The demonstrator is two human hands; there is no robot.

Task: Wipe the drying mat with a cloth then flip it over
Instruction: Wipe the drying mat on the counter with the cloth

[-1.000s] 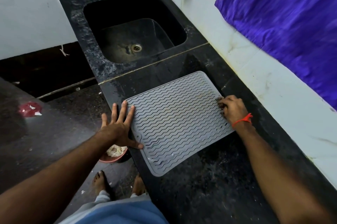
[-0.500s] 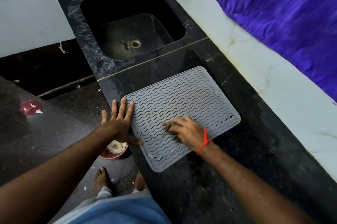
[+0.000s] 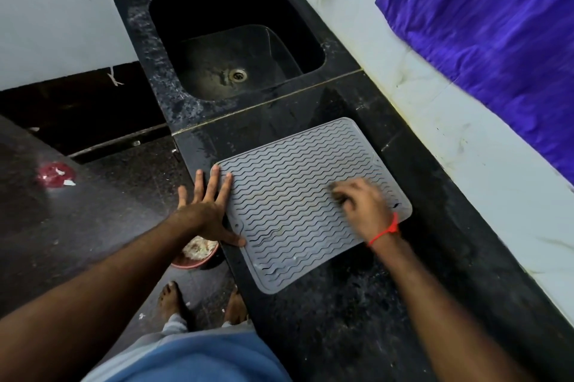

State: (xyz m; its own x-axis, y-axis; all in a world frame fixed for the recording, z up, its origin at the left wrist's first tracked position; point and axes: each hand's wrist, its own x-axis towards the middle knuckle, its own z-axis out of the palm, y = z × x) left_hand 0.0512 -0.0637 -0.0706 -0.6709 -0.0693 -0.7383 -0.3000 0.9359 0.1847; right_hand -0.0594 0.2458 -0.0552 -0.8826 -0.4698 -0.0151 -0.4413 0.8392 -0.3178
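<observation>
Head view: half a second ago my right hand (image 3: 365,209) was over the middle of the drying mat (image 3: 298,195), near the 7 o'clock side; now it is toward the 3 o'clock edge, so the wiping stroke has swept back across the ridges. A second ago it was at that same far edge, which tells me I am going back and forth and the wipe is under way, with the flip not yet started. My fingers are curled over a small dark cloth (image 3: 338,195), of which only a blurred bit shows beneath them. My left hand (image 3: 206,210) lies flat, fingers spread wide, pressing the mat's 9 o'clock edge where it has stayed throughout, thumb on the rim.

The grey mat lies flat on the black granite counter (image 3: 341,319), ridged side up, just this side of the sink (image 3: 236,49). Its long axis runs from about 7 o'clock to 1 o'clock, the far corner pointing toward the wall tiles (image 3: 435,120).
</observation>
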